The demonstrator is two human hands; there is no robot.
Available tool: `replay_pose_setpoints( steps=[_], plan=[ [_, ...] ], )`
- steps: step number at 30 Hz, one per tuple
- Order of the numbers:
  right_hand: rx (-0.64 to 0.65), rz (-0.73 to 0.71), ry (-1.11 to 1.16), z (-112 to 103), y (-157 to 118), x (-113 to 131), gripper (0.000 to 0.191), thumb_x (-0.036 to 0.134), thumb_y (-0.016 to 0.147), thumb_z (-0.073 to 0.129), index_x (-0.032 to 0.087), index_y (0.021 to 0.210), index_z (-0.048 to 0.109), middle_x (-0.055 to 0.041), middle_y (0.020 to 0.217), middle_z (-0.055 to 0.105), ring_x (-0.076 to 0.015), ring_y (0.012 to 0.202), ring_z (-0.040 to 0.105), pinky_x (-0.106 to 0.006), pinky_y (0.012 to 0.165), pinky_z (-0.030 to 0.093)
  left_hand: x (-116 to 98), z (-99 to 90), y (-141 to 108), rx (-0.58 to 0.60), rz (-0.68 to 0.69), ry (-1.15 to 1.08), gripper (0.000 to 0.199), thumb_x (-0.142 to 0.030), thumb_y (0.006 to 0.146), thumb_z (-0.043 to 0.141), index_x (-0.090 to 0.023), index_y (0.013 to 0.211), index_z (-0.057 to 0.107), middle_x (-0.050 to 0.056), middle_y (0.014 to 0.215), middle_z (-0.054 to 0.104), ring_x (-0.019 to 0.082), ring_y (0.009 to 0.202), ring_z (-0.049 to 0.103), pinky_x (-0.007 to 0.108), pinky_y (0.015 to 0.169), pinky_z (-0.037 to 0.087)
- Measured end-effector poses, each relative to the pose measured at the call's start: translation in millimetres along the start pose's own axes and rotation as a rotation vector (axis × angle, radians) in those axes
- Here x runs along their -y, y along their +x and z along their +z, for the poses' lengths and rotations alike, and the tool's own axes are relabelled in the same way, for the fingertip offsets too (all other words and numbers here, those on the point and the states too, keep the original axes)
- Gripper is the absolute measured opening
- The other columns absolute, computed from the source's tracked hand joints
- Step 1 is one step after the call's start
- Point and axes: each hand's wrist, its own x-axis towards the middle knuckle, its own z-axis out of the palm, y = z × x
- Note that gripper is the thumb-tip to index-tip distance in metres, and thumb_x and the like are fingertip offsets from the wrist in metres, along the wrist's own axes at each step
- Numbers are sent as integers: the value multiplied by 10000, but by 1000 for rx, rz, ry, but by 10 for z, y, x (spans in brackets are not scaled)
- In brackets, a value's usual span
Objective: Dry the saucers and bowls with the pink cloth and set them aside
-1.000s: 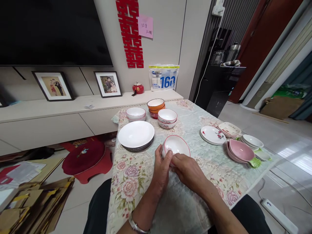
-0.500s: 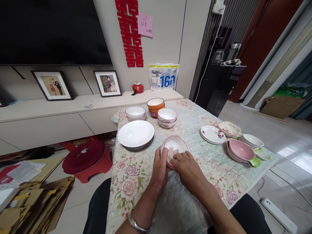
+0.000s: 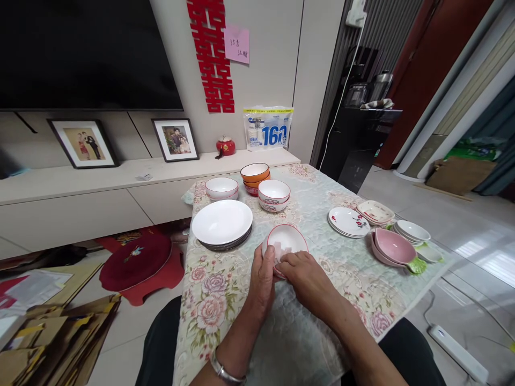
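Note:
A white bowl with a red rim is tilted between my hands, above the near middle of the table. My left hand grips its left side, thumb on the rim and fingers hidden beneath. My right hand is closed at the bowl's near right edge, its fingertips curled over the rim. Pale patches show on the bowl's inner wall; I cannot make out whether they are reflections. To the left of the bowl lies a stack of plates, white on top. Behind it stand two white red-rimmed bowls, stacked.
Orange bowls and white bowls stand at the table's back. Flowered plates, rectangular dishes, pink bowls and small white bowls sit on the right. A red stool is left of the table.
The view has shifted slightly. My hands keep hold of the bowl in nearly the same place, with the right fingers slightly moved at the rim.

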Motion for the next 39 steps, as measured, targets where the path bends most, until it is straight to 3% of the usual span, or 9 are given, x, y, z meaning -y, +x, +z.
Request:
replay_pose_setpoints(
  steps=[4, 8, 12, 18, 25, 30, 33, 35, 39],
  plan=[
    [-89, 32, 100, 13, 19, 51, 298, 28, 882, 437, 194, 1063, 608, -57, 980, 631, -188, 924, 558, -293, 798, 420, 153, 42, 11, 18, -39, -58, 736, -512, 823, 651, -230, 1435, 354, 146, 1387, 528, 287, 1195, 580, 397, 953, 489],
    [-208, 40, 309, 6, 56, 145, 149, 123, 922, 437, 161, 995, 562, -68, 958, 612, -183, 861, 563, -294, 752, 443, 168, 72, -8, 11, 23, -132, 713, -478, 799, 691, -231, 1405, 408, 129, 1337, 576, 282, 1230, 552, 389, 1007, 449],
    [-92, -109, 257, -44, 53, 100, 243, 32, 848, 472, 188, 1009, 564, -59, 1032, 606, -189, 939, 536, -305, 807, 431, 47, 51, -5, 40, -1, -163, 542, -506, 849, 619, -196, 1283, 526, 134, 1171, 648, 287, 1104, 612, 386, 915, 494],
    [-49, -8, -11, -46, 24, 18, 305, -17, 846, 457, 208, 964, 626, -45, 964, 606, -186, 902, 508, -310, 793, 383, 89, 63, 24, 65, -18, -212, 533, -444, 838, 655, -224, 1291, 481, 78, 1119, 641, 227, 1000, 639, 356, 867, 517],
    [-146, -17, 198, -70, 27, 80, 193, 50, 870, 500, 167, 981, 604, -55, 952, 619, -179, 891, 527, -290, 760, 419, 187, 76, 20, 52, 15, -224, 588, -407, 828, 681, -230, 1334, 439, 75, 1158, 637, 202, 1039, 634, 339, 927, 485],
    [-104, -46, 503, -310, -88, -66, 118, 319, 874, 652, 203, 894, 654, -8, 886, 646, -165, 844, 569, -268, 760, 438, 89, 81, -13, 57, -36, -191, 691, -484, 773, 705, -211, 1353, 445, 119, 1209, 644, 264, 1049, 643, 362, 865, 521],
    [-163, 104, 779, -381, -197, -264, 250, 429, 878, 625, 188, 820, 653, 12, 747, 624, -145, 703, 559, -237, 638, 422, 47, 82, -30, 58, -80, -194, 703, -513, 781, 688, -228, 1374, 443, 150, 1282, 607, 302, 1090, 627, 366, 801, 544],
    [-322, 261, 879, -364, -241, -421, 300, 479, 867, 618, 181, 883, 658, 12, 718, 618, -141, 637, 541, -235, 582, 404, 43, 79, -29, 47, -95, -224, 643, -539, 812, 640, -244, 1356, 466, 151, 1313, 590, 311, 1114, 613, 364, 761, 555],
    [-637, 569, 594, -254, -223, -632, 400, 545, 873, 546, 172, 949, 669, -67, 849, 680, -225, 784, 591, -312, 705, 459, 41, 75, -11, 16, -145, -376, 593, -536, 837, 605, -239, 1337, 487, 122, 1309, 604, 304, 1113, 611, 410, 766, 574]
  ],
)
